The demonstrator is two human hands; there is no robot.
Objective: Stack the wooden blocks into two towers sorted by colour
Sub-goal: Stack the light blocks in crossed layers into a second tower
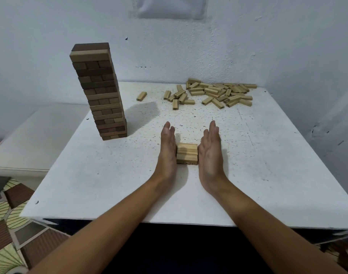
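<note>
- Wooden blocks everywhere on the white table [268, 175]; landmark: the small pale stack [187, 154] near the front edge.
- Far left of that stack: tall dark tower [99, 91], slightly leaning, likely easy to topple.
- Touching its left side: left hand [167, 150], fingers straight and together.
- Stack itself: light, stiff, smooth; best squared by flat pressure on opposite sides.
- Touching its right side: right hand [210, 153], fingers straight, together.
- Beyond, to the right: loose pale pile [214, 93].
</note>
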